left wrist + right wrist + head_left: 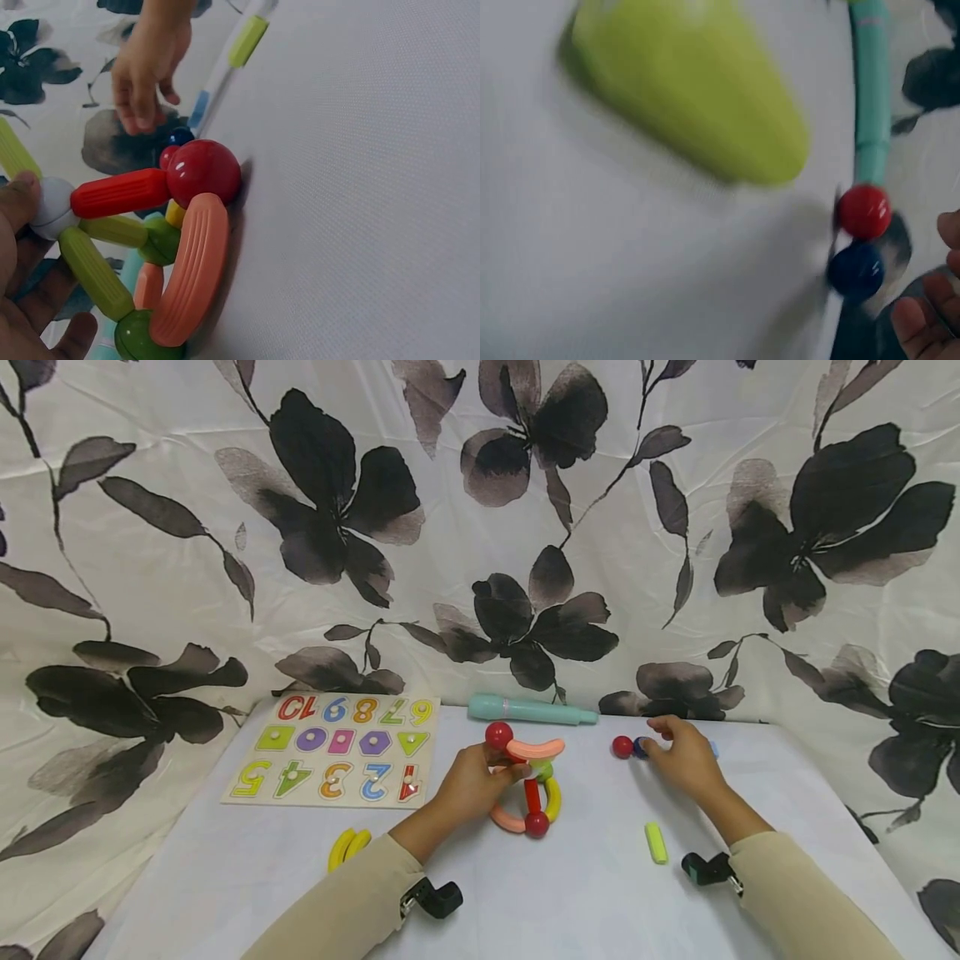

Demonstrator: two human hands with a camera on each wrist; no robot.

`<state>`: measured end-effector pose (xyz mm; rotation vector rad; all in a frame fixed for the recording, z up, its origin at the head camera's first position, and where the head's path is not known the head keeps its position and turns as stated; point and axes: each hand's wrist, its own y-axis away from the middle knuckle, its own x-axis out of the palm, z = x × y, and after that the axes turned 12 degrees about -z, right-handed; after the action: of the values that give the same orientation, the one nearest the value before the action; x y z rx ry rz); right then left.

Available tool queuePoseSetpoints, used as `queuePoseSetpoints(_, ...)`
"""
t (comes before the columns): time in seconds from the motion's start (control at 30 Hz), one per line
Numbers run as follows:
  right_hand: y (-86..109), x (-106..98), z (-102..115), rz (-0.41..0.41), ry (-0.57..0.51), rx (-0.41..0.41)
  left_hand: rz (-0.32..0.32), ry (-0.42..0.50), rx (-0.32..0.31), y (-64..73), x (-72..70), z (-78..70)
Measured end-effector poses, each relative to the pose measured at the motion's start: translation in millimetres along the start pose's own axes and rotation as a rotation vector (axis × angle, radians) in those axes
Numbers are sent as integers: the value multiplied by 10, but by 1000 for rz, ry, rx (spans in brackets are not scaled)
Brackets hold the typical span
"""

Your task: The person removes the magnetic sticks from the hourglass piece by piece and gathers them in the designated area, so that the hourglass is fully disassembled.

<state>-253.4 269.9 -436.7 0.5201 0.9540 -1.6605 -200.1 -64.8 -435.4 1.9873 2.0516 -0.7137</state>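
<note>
My left hand (pixel 472 785) holds up a framework of toy sticks and balls. In the left wrist view its thumb and fingers grip a white ball (pixel 54 208) at one corner. From that ball run a red stick (pixel 120 191) to a red ball (pixel 204 172) and a yellow-green stick (pixel 96 274) to a green ball (pixel 148 330). A curved salmon stick (pixel 195 262) joins the red and green balls. My right hand (pixel 682 760), fingers loosely bent, hovers beside a dark blue ball (pixel 856 270). A loose red ball (pixel 864 211) sits against the blue one.
A number-and-shape puzzle board (pixel 307 801) lies at the left. A teal tube (pixel 532 710) rests along the back edge by the floral cloth. Curved yellow sticks (pixel 342 850) lie near the left sleeve. One yellow-green stick (pixel 656 843) is before the right hand; a light blue piece (pixel 714 748) is behind it.
</note>
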Motion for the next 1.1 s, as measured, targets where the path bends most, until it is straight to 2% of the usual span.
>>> queuePoseSetpoints(0.17,85,-24,332,-55,-83,-76,16,16,10,7,-4,0)
queuePoseSetpoints(0.43,225,-55,972,3,-181,-217,75,60,20,-7,-14,2)
queuePoseSetpoints(0.6,215,-97,1375,109,-221,-383,112,71,9,-19,-36,-15)
queuePoseSetpoints(0.8,85,-103,1744,324,-207,-667,111,36,78,-44,-70,12)
queuePoseSetpoints(0.87,41,-93,1828,392,-190,-738,108,34,88,-51,-78,28)
queuePoseSetpoints(0.97,-2,-73,1914,463,-176,-798,105,30,94,-59,-84,40)
queuePoseSetpoints(1.1,-17,-39,1954,504,-180,-791,108,29,111,-65,-83,45)
